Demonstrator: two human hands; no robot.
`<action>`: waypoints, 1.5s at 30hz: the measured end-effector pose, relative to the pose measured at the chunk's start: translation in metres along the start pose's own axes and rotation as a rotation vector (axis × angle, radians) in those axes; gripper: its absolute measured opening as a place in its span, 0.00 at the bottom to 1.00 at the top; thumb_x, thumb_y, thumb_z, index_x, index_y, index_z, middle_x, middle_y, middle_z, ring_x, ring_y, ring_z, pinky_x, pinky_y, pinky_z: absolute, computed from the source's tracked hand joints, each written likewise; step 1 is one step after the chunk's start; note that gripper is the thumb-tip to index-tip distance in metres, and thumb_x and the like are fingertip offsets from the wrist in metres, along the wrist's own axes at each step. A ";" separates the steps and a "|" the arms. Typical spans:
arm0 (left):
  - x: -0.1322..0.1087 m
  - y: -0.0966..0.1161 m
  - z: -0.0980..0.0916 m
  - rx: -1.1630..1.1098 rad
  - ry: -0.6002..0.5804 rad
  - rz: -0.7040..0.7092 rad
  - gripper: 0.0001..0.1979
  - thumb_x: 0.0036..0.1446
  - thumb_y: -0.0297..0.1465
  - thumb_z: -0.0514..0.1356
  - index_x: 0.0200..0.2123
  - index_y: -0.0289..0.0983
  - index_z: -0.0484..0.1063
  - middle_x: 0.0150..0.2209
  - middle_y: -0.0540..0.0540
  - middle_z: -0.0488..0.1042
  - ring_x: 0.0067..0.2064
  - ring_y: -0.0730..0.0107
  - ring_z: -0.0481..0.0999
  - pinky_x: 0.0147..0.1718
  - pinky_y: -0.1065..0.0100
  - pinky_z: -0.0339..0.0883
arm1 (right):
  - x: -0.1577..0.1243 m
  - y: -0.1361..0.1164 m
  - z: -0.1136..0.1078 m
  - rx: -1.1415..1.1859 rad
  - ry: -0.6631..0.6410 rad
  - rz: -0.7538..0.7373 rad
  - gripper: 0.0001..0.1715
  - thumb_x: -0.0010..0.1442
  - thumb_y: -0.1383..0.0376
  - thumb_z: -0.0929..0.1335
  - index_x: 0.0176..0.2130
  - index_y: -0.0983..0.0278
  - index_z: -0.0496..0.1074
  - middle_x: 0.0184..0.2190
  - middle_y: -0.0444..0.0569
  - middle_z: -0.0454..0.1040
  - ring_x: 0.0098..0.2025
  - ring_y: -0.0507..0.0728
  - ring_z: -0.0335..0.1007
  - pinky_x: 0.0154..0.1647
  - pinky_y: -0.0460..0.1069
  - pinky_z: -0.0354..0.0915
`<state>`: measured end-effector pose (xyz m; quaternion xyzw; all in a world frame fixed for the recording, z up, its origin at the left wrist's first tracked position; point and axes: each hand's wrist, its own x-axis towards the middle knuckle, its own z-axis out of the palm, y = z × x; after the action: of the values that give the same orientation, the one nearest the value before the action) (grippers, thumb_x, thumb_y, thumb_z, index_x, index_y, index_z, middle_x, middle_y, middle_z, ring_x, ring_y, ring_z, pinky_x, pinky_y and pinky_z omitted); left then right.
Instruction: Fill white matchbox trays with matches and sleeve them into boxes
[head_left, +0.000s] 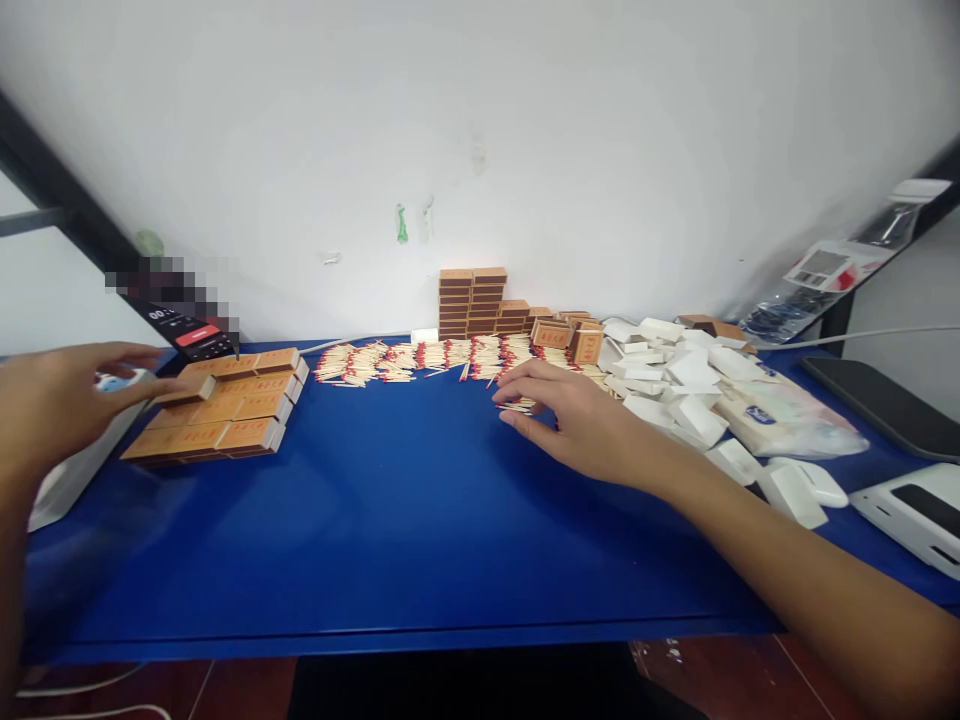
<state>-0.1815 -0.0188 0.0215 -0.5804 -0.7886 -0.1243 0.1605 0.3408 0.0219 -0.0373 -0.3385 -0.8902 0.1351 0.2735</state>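
Observation:
At the left, my left hand (67, 405) grips a small orange-brown matchbox (187, 388) between thumb and fingers, over rows of stacked matchboxes (255, 408). The rows lie side by side, with striking strips and white tray ends showing. My right hand (574, 415) is curled at the front of the long heap of loose red-tipped matches (442, 355). A few matches (517, 407) show between its thumb and fingers. Just behind it, several matchbox sleeves (587, 343) lean near the heap. White inner trays (664, 370) are piled to its right.
More matchboxes (472, 303) stand stacked against the wall at the back. A phone (191, 325) leans at the left. On the right are a tissue pack (780, 410), a dark flat device (885, 400), a white device (915, 510) and a plastic bottle (840, 265).

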 end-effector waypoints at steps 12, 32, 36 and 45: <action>-0.032 0.204 0.024 -0.494 -0.236 0.955 0.18 0.76 0.41 0.56 0.41 0.40 0.83 0.40 0.44 0.86 0.42 0.60 0.83 0.46 0.59 0.73 | 0.013 0.022 -0.004 -0.105 0.023 0.179 0.12 0.70 0.62 0.68 0.36 0.60 0.79 0.33 0.49 0.82 0.33 0.57 0.75 0.34 0.52 0.65; 0.103 0.243 0.095 -0.407 -0.258 0.680 0.09 0.62 0.35 0.65 0.36 0.38 0.84 0.36 0.44 0.79 0.36 0.63 0.75 0.38 0.65 0.66 | 0.017 0.046 -0.017 -0.184 0.076 0.225 0.11 0.69 0.63 0.67 0.35 0.61 0.77 0.30 0.48 0.79 0.32 0.57 0.71 0.36 0.52 0.61; 0.105 0.245 0.097 -0.381 -0.262 0.675 0.08 0.63 0.34 0.64 0.35 0.37 0.83 0.39 0.42 0.78 0.37 0.61 0.77 0.41 0.62 0.69 | 0.017 0.047 -0.018 -0.183 0.094 0.197 0.11 0.70 0.63 0.67 0.36 0.61 0.77 0.32 0.48 0.81 0.33 0.57 0.71 0.37 0.52 0.62; 0.085 0.222 0.056 -0.261 -0.148 0.679 0.09 0.69 0.30 0.58 0.40 0.36 0.79 0.50 0.36 0.75 0.56 0.47 0.74 0.58 0.51 0.70 | 0.014 0.038 -0.019 -0.158 -0.052 0.198 0.11 0.70 0.62 0.68 0.36 0.61 0.79 0.31 0.48 0.80 0.34 0.57 0.72 0.35 0.51 0.60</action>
<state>0.0013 0.1428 0.0057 -0.8321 -0.5379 -0.1212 0.0598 0.3634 0.0604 -0.0326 -0.4418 -0.8669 0.0996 0.2083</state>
